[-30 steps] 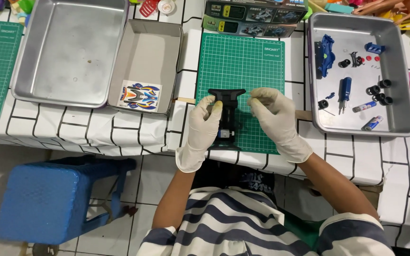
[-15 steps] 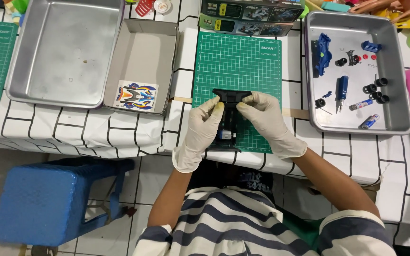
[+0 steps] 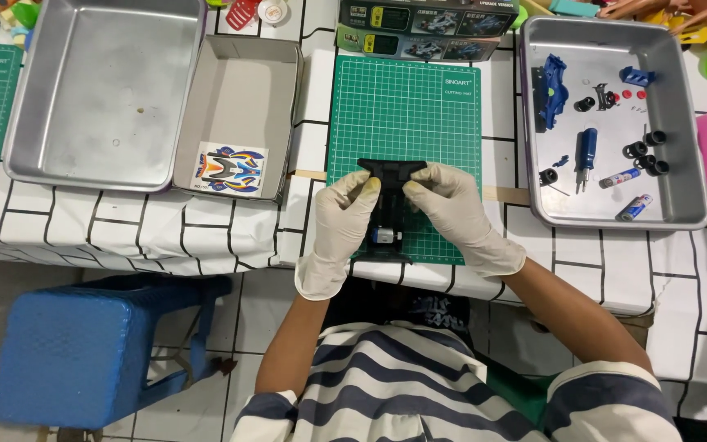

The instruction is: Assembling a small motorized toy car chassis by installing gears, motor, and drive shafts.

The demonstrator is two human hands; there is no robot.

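Observation:
A black toy car chassis lies on the green cutting mat, near the mat's front edge. A small silver motor shows in its rear half. My left hand, in a white glove, grips the chassis along its left side. From the right, my gloved right hand pinches the front part with its fingertips. Both hands touch the chassis, and its middle is partly hidden under my fingers.
A metal tray at the right holds blue car parts, black wheels and small batteries. An open grey box with a colourful sticker sheet and a large metal tray lie at the left. A blue stool stands below.
My right hand has moved left onto the front of the chassis and closed on it. My left hand stays on the chassis's left side.

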